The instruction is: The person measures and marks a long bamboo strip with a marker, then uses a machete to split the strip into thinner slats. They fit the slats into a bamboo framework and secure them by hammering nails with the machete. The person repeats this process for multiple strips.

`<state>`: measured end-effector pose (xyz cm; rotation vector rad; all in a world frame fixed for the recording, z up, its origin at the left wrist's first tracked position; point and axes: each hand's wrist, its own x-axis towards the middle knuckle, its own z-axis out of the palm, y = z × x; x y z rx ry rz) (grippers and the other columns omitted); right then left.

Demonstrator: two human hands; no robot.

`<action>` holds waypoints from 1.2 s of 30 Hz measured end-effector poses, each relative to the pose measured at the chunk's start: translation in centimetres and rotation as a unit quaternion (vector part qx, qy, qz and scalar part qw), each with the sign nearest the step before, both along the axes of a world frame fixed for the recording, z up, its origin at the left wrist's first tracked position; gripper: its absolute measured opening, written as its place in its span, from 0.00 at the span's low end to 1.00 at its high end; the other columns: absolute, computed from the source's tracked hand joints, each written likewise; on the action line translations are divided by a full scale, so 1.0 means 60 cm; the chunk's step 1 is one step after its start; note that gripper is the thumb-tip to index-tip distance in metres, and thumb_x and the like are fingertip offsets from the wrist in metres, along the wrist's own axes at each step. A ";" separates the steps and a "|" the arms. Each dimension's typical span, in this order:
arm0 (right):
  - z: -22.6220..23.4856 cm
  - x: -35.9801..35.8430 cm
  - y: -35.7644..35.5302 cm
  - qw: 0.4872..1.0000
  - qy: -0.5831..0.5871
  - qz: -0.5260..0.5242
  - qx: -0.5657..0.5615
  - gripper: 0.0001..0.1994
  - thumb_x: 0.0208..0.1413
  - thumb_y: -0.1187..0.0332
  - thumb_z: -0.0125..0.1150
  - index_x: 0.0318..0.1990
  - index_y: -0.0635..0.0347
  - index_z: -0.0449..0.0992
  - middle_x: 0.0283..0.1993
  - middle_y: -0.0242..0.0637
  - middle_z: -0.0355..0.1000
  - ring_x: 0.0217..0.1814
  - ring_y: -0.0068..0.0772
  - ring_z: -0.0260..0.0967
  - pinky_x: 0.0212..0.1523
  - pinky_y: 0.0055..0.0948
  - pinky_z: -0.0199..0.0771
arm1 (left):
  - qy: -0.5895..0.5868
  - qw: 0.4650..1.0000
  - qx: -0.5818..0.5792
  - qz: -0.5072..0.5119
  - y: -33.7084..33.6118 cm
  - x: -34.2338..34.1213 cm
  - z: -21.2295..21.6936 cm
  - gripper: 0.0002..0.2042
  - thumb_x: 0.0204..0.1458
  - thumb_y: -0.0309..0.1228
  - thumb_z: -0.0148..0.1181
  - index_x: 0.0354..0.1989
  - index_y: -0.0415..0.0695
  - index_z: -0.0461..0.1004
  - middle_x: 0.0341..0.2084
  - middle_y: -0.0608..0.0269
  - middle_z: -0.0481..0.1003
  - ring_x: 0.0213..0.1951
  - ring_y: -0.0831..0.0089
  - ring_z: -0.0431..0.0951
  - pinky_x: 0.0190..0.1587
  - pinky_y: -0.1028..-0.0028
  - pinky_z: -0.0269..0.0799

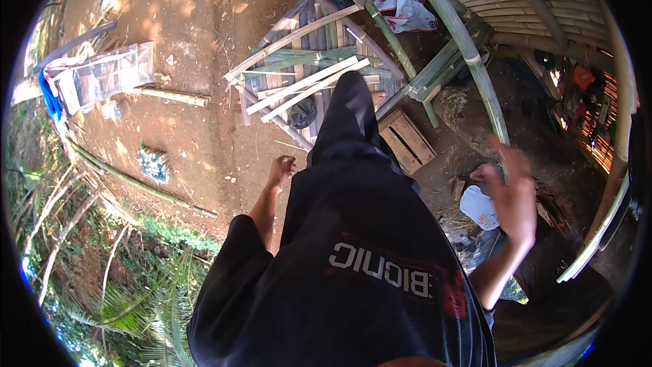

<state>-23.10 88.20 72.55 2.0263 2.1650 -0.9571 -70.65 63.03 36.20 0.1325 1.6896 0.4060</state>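
Observation:
My left hand (282, 171) hangs at my left side over the dirt ground, its fingers curled in with nothing seen in them. My right hand (513, 197) is raised at my right, fingers and thumb apart, slightly blurred. It is beside the lower end of a long green bamboo pole (475, 61); whether it touches the pole I cannot tell. In front of my legs lies a low slatted platform (292, 61) of wood and bamboo. Pale wooden strips (309, 86) lie across it. Below my right hand is a white rounded object (479, 206).
A wooden crate (406, 141) stands by my right foot. A bamboo-slat structure (530, 0) rises at the far right, with a white and red bag (405, 5) beneath. At left are a clear plastic sheet (115, 78), a bamboo log (170, 96) and a planted slope (149, 278).

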 end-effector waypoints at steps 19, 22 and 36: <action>-0.857 -0.097 -0.431 0.946 0.050 -0.253 -0.199 0.25 0.63 0.60 0.54 0.63 0.65 0.63 0.63 0.57 0.63 0.64 0.54 0.64 0.61 0.46 0.66 | 0.208 0.853 0.061 -0.475 0.262 -0.051 -0.621 0.34 0.45 0.46 0.70 0.57 0.39 0.68 0.50 0.40 0.73 0.56 0.46 0.72 0.58 0.59 0.68; -0.903 -0.136 -0.409 0.937 -0.032 -0.277 -0.210 0.30 0.62 0.58 0.54 0.66 0.65 0.58 0.66 0.59 0.59 0.69 0.58 0.56 0.67 0.49 0.56 | 0.241 0.832 0.057 -0.497 0.280 -0.038 -0.787 0.44 0.41 0.47 0.72 0.67 0.42 0.58 0.63 0.41 0.62 0.64 0.47 0.62 0.65 0.59 0.61; -0.918 -0.149 -0.432 0.899 -0.018 -0.382 -0.215 0.35 0.62 0.50 0.50 0.67 0.68 0.56 0.65 0.61 0.58 0.69 0.59 0.55 0.69 0.47 0.49 | 0.270 0.673 0.134 -0.676 0.282 0.007 -0.998 0.36 0.39 0.35 0.72 0.57 0.40 0.61 0.50 0.49 0.66 0.54 0.49 0.69 0.56 0.57 0.69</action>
